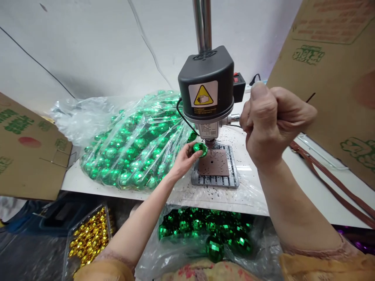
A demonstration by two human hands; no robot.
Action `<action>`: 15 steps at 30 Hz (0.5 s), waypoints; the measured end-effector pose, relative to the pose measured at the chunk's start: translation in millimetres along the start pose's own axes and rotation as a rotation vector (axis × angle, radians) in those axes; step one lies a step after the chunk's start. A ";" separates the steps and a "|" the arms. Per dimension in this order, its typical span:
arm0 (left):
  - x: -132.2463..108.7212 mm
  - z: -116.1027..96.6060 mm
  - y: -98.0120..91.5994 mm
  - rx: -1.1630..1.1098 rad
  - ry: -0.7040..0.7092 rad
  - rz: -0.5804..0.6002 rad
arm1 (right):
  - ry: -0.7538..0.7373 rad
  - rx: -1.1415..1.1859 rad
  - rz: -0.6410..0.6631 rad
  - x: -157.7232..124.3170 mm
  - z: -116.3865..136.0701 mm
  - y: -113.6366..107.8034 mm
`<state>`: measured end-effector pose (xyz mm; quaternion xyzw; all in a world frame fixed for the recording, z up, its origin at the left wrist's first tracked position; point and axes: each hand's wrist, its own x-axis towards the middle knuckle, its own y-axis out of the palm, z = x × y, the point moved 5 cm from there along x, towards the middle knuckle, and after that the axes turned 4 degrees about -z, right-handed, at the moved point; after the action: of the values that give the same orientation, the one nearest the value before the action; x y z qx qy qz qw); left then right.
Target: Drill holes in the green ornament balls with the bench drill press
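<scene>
A small bench drill press stands on the white table, with a grey slotted base under its spindle. My left hand is closed on a green faceted ball and holds it just under the drill tip. My right hand is a fist wrapped round the press's feed handle at the right side of the machine. The handle is mostly hidden inside the fist.
A clear plastic bag of several green balls lies left of the press. Below the table edge sit another bag of green balls and a tray of gold beads. Cardboard sheets flank both sides. Brown straps cross the right.
</scene>
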<state>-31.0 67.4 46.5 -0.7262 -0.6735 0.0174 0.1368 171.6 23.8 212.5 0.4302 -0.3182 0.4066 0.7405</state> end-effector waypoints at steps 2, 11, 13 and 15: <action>-1.3 7.5 2.4 0.003 -0.025 0.039 | -0.012 -0.032 0.012 0.6 -1.1 0.1; -4.9 18.0 19.7 0.189 0.012 0.117 | 0.032 -0.083 0.007 -0.3 0.0 -1.0; -4.7 17.0 21.6 0.217 0.016 0.110 | 0.046 -0.085 0.003 -0.5 -0.9 -1.1; -4.6 15.7 22.8 0.234 0.025 0.102 | 0.047 -0.052 -0.011 -0.4 -1.4 -1.7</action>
<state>-12.4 64.4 25.6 -0.7385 -0.6275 0.0938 0.2281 173.1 24.4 210.9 0.4029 -0.3086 0.4043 0.7609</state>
